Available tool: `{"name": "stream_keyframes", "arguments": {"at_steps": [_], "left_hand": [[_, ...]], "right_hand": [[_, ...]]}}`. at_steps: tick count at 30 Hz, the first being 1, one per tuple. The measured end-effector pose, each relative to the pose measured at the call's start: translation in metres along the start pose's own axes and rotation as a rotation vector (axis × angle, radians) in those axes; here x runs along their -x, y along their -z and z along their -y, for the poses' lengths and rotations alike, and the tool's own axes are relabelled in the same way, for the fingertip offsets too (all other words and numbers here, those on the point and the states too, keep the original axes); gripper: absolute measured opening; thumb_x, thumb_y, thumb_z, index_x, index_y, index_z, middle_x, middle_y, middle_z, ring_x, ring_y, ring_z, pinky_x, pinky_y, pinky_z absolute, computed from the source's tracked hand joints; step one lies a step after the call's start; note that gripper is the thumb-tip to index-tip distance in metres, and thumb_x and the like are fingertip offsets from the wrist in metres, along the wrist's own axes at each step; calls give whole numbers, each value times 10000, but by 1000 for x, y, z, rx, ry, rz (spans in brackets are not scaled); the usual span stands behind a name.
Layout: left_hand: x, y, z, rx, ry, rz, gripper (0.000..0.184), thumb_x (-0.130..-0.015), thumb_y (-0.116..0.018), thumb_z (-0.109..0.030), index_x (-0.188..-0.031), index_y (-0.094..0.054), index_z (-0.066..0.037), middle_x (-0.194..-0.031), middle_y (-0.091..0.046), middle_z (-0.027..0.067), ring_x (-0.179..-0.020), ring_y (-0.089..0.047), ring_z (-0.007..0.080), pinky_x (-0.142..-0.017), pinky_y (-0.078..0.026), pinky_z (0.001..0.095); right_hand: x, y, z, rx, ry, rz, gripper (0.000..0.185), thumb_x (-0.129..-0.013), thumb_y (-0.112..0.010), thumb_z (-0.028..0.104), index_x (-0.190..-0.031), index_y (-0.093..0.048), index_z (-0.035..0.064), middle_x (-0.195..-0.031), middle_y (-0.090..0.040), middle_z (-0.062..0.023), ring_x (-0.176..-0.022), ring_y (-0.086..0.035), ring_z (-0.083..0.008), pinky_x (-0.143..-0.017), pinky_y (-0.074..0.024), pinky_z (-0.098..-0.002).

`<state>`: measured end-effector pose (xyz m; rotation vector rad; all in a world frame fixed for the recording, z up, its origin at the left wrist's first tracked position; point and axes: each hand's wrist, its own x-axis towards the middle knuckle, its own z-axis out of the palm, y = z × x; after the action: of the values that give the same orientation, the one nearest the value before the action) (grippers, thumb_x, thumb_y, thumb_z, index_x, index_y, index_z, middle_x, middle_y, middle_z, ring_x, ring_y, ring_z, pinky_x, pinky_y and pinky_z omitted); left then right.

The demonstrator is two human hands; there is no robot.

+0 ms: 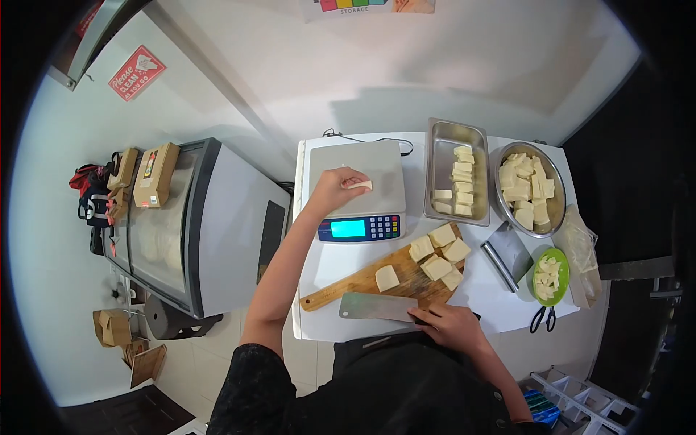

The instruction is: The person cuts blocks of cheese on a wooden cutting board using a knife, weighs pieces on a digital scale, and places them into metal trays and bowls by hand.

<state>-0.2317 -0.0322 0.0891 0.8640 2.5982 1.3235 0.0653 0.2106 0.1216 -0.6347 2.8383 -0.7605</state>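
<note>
My left hand [342,190] is over the plate of the digital scale [384,170], its fingers pinching a small pale piece [360,185]. In my right hand [448,324] is a wide cleaver [373,306], its blade lying flat along the near edge of the wooden board [333,291]. One pale block [387,278] sits alone on the board's middle, and several more blocks [437,267] are grouped at its right end. Whether the pinched piece touches the plate cannot be told.
Behind the board stands a steel tray [433,156] with pale pieces. Right of it are a steel bowl [499,190] of blocks, a metal scraper [500,267], a green bowl [538,293] with scraps, scissors [542,319] and a plastic bag [578,246]. A glass-topped freezer [232,217] stands left.
</note>
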Motion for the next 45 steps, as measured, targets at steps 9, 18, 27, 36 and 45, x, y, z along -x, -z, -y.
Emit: {"name": "stream_keyframes", "arguments": {"at_steps": [9, 18, 27, 36, 45], "left_hand": [[-11, -9, 22, 63, 82, -11, 178, -722, -809, -182, -859, -750, -86, -822, -686, 52, -782, -601, 201, -715, -503, 314], [-8, -21, 29, -240, 63, -172, 170, -692, -812, -292, -777, -751, -158, -906, -606, -13, -898, -504, 216, -833, -392, 406], [13, -16, 8, -417, 93, -310, 271, -623, -838, -370, -789, -753, -173, -1045, -570, -14, -1009, -463, 231, -885, -330, 410], [23, -5, 14, -561, 10, -227, 362, -582, -848, -352, -887, -760, -178, -1153, -545, -28, -1073, -443, 245, -923, -304, 440], [75, 4, -7, -408, 183, -619, 336, -750, -775, -335, -1037, -707, -175, -1143, -579, 25, -1065, -489, 280, -961, -344, 396]], "right_hand": [[4, -8, -5, -17, -92, -7, 333, -854, -667, 295, -1182, -629, 249, -783, -561, -14, -697, -625, -195, -530, -491, -335], [7, -12, -1, -12, -119, 2, 354, -857, -660, 309, -1206, -615, 270, -787, -565, -20, -707, -632, -201, -528, -496, -344], [15, -12, 10, 4, -130, -41, 352, -855, -665, 311, -1201, -617, 273, -811, -582, -20, -709, -634, -200, -544, -505, -344], [24, -16, 26, -9, -141, -76, 352, -851, -673, 305, -1197, -621, 270, -835, -594, -10, -712, -636, -195, -548, -507, -332], [33, -16, 35, -24, -212, -133, 407, -842, -689, 279, -1241, -614, 248, -787, -613, -29, -658, -625, -246, -574, -515, -336]]}}
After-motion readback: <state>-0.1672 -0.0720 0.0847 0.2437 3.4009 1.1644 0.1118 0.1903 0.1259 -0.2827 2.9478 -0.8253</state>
